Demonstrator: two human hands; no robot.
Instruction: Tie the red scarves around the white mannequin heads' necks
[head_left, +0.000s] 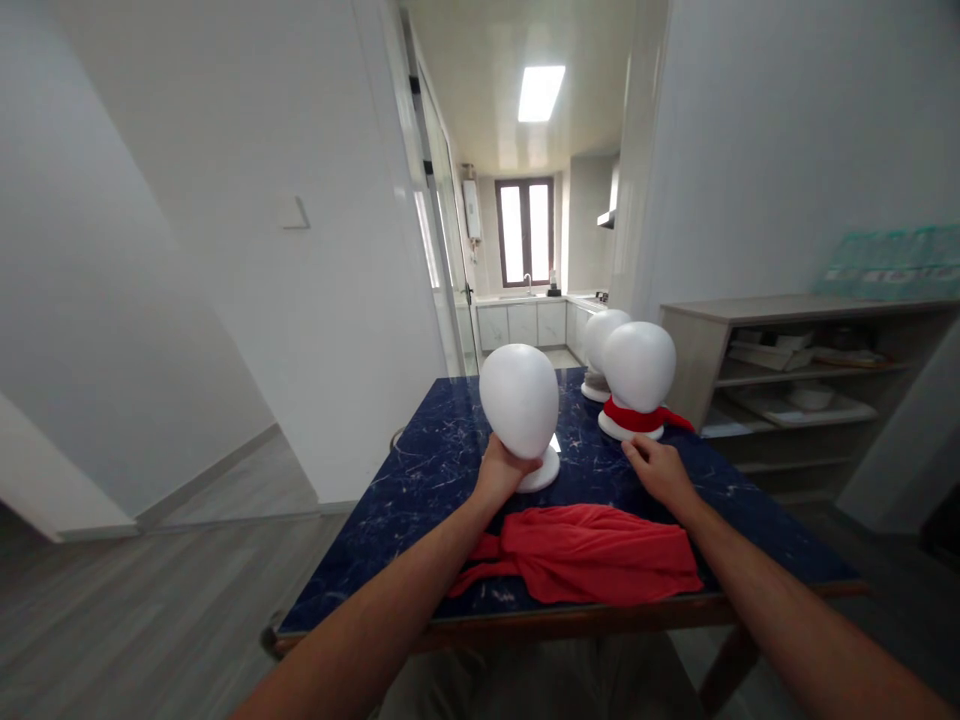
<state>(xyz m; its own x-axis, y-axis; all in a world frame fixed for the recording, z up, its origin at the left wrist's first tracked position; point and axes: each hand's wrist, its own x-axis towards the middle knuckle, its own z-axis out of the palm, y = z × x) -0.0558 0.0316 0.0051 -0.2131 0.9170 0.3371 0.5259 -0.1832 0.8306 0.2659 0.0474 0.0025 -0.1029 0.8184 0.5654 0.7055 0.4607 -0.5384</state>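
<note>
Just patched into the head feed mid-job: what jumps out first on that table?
Three white foam heads on a dark blue marbled table: the nearest head is gripped at its neck by the left hand, and another at right wears a red scarf. A second red cloth lies bunched at the near edge, beside the right hand.

Bright, even indoor light, wide-angle view

A rectangular white ceiling panel [541,93] and a dark-framed window [525,231] far beyond the grip light the room; the glossy dark blue marbled surface [442,470] shows a small glare patch just right of the grip. Walls bow and arms stretch at the edges.
</note>
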